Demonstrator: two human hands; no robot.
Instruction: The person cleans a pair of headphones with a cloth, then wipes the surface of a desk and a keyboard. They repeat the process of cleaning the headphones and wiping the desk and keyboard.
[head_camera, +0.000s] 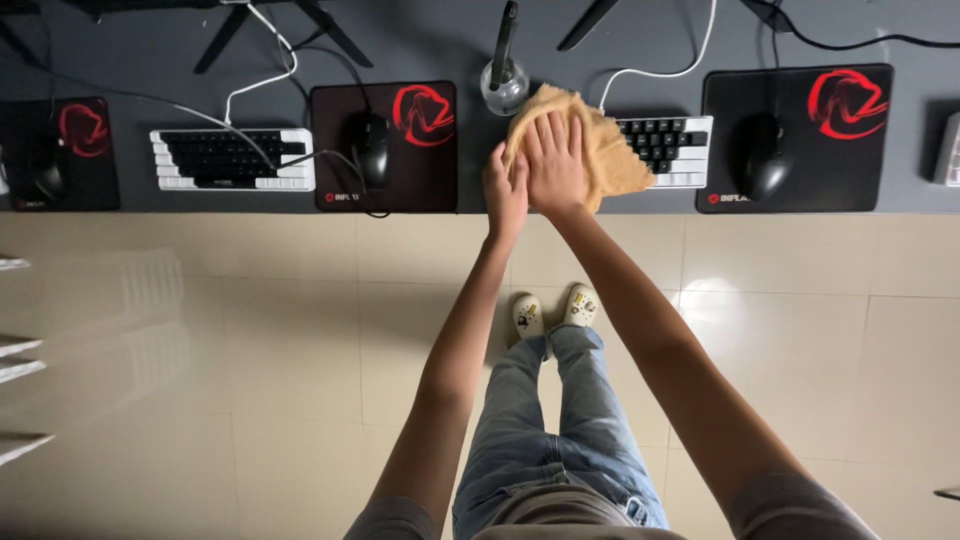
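Note:
My right hand (556, 163) lies flat, fingers spread, on an orange cloth (610, 150) that covers the left part of a white keyboard with black keys (672, 150) on the dark grey desk (480, 50). My left hand (505, 188) sits edge-on beside the right one, touching the cloth's left edge near the desk's front edge. Whether it grips the cloth is hidden.
A round clear stand base with a black pole (504, 85) stands just behind the cloth. A black mouse (765, 155) rests on a black mat with a red emblem (800, 135). Another keyboard (230, 158), mouse (370, 148) and mat (385, 145) lie left. Cables cross the desk.

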